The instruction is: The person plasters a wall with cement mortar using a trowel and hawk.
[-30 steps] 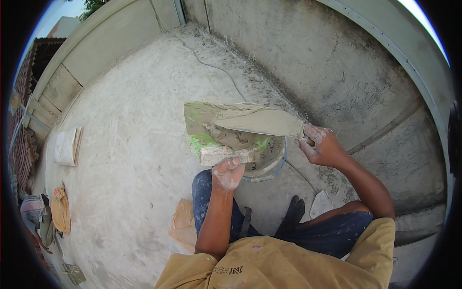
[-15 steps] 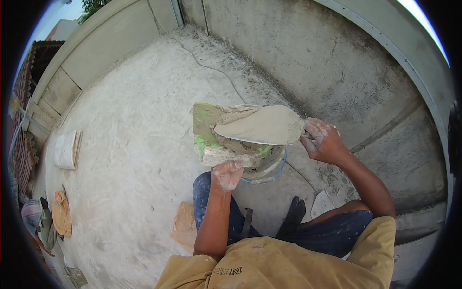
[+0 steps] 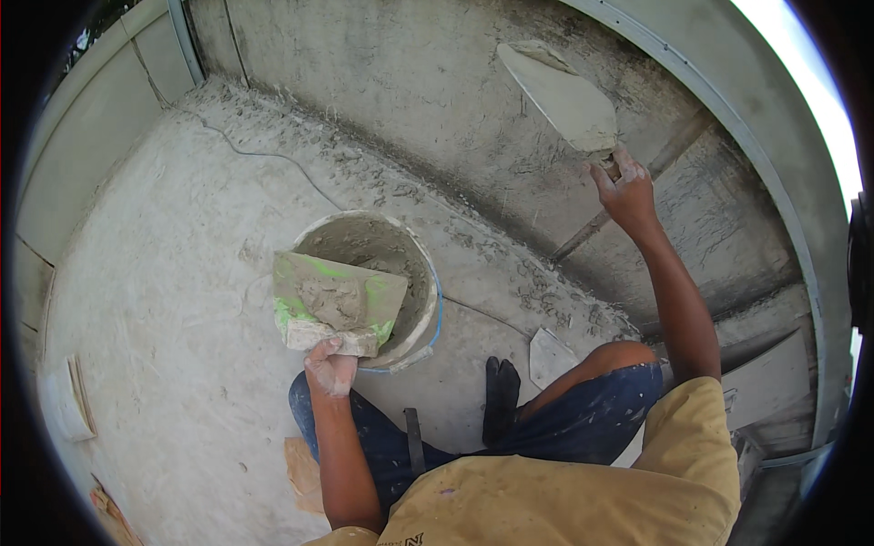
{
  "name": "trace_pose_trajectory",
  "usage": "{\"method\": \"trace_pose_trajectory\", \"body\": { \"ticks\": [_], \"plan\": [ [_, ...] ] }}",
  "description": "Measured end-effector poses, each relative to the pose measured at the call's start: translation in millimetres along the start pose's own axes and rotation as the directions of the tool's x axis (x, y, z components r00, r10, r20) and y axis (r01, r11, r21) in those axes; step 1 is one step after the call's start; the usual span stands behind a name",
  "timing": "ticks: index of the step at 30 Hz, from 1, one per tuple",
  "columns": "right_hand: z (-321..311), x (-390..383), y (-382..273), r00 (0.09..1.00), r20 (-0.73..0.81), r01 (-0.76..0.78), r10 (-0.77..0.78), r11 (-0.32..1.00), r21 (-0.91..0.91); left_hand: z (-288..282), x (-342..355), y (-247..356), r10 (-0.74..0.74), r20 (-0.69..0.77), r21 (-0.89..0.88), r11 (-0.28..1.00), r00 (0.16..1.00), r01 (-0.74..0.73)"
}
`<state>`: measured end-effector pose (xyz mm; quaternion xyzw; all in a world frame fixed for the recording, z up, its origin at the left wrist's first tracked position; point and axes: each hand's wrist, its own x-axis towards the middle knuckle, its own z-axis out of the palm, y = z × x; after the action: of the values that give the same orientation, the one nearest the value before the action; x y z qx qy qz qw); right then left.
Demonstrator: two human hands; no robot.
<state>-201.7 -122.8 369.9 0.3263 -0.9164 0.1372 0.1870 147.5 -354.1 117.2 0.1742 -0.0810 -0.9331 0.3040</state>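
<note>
My left hand [image 3: 330, 369] is closed on the whitish edge of a plasterer's hawk [image 3: 389, 296], a flat board with bright green patches. Some wet mortar [image 3: 339, 300] lies on it. The hawk is over the left part of a bucket [image 3: 428, 314] that holds more grey mortar. Up at the right, my right hand [image 3: 628, 193] grips the handle of a broad trowel [image 3: 569, 105]. The blade points up and left in front of the grey wall, with mortar at its far end. Whether the blade touches the wall I cannot tell.
The rough grey wall [image 3: 410, 82] runs along the far and right side, with mortar crumbs [image 3: 364, 164] at its foot. A cable [image 3: 264, 155] crosses the floor to the bucket. Brown paper [image 3: 303, 473] lies by my left knee, and a pale flat piece [image 3: 550, 358] near my foot.
My right hand has lifted the trowel off the hawk and swung it up and right to the wall. Less mortar shows on the hawk. The view has turned right.
</note>
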Motion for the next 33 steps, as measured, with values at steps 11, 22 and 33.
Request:
{"method": "trace_pose_trajectory", "body": {
  "ticks": [11,22,33],
  "plan": [
    [-36,56,36,0.983,-0.186,-0.072,0.005,0.933,-0.354,-5,19,-4,0.005,-0.116,0.083,0.997,0.993,0.004],
    [-34,104,1,0.988,-0.153,-0.01,-0.003,0.997,-0.083,-3,25,-8,-0.007,-0.13,0.058,0.998,0.991,0.014],
    [-52,51,17,0.995,-0.069,-0.082,0.07,0.977,-0.196,2,21,-7,0.045,-0.165,0.095,0.995,0.985,-0.03]
  ]
}}
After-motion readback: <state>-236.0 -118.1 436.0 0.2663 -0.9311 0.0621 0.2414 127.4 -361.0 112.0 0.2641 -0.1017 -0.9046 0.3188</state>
